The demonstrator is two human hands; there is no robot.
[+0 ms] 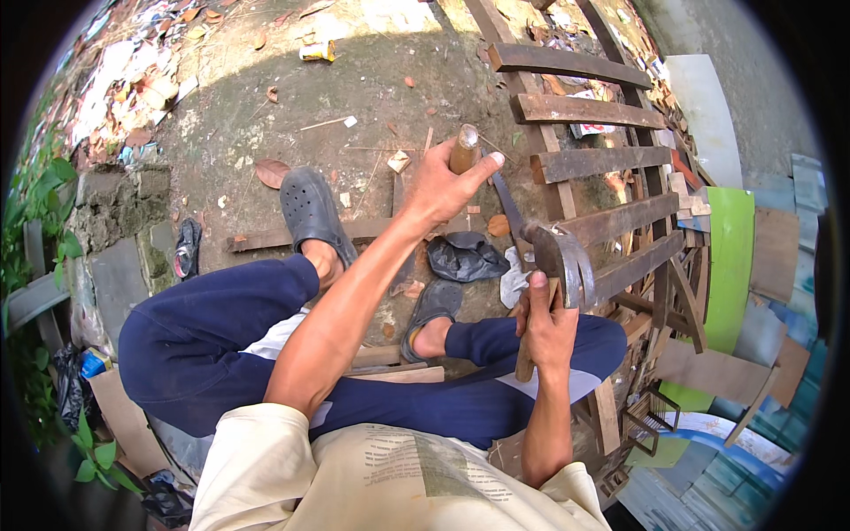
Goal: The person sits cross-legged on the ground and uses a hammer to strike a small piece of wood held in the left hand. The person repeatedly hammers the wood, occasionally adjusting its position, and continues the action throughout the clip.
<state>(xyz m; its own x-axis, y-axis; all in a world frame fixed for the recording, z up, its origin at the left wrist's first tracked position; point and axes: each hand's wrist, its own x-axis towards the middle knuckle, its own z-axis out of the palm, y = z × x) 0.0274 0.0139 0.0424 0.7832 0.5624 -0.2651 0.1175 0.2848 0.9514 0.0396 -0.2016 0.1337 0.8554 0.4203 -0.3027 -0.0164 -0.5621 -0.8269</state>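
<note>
I have the slatted frame [620,159] to the right, the hammer [551,253] near the right knee [606,342] with my right hand [549,326] closed round it just under its head, and my left hand [441,188], farther forward, curled round a wooden handle [464,152] with its thumb out.

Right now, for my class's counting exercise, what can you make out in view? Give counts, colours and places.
Claw hammer: one, grey head, right of centre
Wooden handle: one, brown, upper centre
Blade-like strip: one, dark, between handle and hammer head; any join hidden
Slatted frame: one, brown, right
Tall panel: one, green, far right
Crumpled bag: one, black, central ground
Wrapper: one, yellow, top
Fallen leaves: many, brown, ground
Clogs: two, dark grey, on the feet
Trousers: one pair, navy, lower half
Shirt: one, cream, bottom
Left hand: one, bare, gripping the wooden handle
Right hand: one, bare, gripping the hammer
</note>
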